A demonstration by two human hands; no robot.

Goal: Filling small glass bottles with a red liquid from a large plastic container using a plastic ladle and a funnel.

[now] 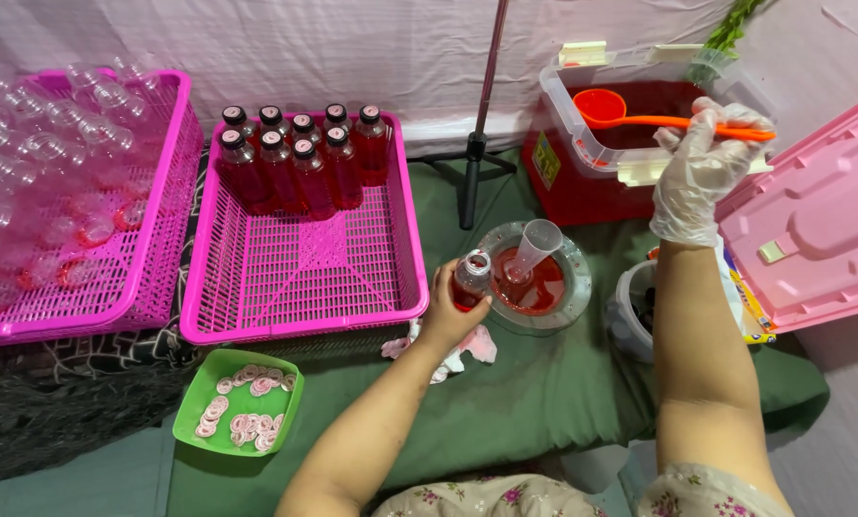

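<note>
The left hand (445, 314) grips a small open bottle (469, 280) at the 9 o'clock edge of the bowl (574, 278), which holds a funnel (534, 247). The gloved right hand (702, 172) closes around an orange ladle (640, 115) over the red tub (568, 158), at 1 o'clock from the bowl.

White cloth backdrop (352, 48); green cloth (506, 402) covers the floor.
</note>
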